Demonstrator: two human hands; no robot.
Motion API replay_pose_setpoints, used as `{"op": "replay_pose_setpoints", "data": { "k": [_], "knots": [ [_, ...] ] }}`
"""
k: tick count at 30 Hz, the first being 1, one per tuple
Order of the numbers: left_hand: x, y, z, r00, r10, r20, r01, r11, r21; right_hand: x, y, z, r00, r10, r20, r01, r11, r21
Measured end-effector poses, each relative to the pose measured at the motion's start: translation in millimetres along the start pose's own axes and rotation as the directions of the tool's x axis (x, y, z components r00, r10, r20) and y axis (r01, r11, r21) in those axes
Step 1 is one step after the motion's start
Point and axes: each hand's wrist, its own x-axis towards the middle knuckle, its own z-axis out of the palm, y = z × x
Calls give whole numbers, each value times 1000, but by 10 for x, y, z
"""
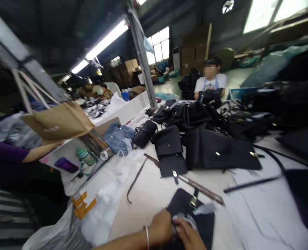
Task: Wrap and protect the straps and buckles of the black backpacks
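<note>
A black bag piece (206, 222) with a metal clasp (193, 201) lies at the table's near edge, under my hands. My left hand (160, 227), with a white band at the wrist, is closed at the bag's left side; what it grips is hidden. Beside it, touching the bag, my right hand (189, 234) has its fingers bent together on something greyish that is too blurred to name. A pale grey scrap (204, 208) rests on the bag just beyond the hands.
Black bags (169, 149) cover the table's middle and back. A brown strip (202, 189) and thin strap (135, 182) lie nearer. White sheets (268, 208) are right, clear plastic (102, 205) left. A person (211, 83) sits across; another person's arm (39, 152) reaches in at left.
</note>
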Motion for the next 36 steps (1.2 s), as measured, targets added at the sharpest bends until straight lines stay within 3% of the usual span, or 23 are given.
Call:
{"op": "replay_pose_setpoints", "data": {
  "k": [1, 2, 6, 11, 18, 26, 32, 36],
  "knots": [
    [31, -31, 90, 1000, -10, 22, 9, 1000, 15, -38, 13, -42, 993, -19, 118, 8, 996, 93],
    [67, -76, 166, 999, -18, 34, 17, 999, 30, -81, 19, -93, 987, -10, 163, -14, 989, 146],
    [215, -316, 272, 998, 44, 45, -45, 999, 21, -301, -91, -256, 998, 54, 27, -54, 999, -9],
    [242, -488, 198, 993, 120, 11, -120, 992, -36, -574, -364, -182, 999, 36, -19, -39, 982, -186],
    [238, -482, 227, 988, 148, 40, -144, 986, -83, -496, -385, -213, 992, 79, -101, -103, 959, -262],
    [242, -374, 199, 990, 104, 98, -93, 989, -115, -94, -490, 3, 998, -64, 30, 70, 915, -397],
    [222, -405, 169, 990, 47, 132, -25, 986, -166, -332, -342, -193, 994, -29, -103, 8, 980, -201],
    [251, -398, 227, 990, 47, 137, -21, 983, -182, -480, -270, -236, 995, 12, -95, -29, 983, -181]
  ]
}}
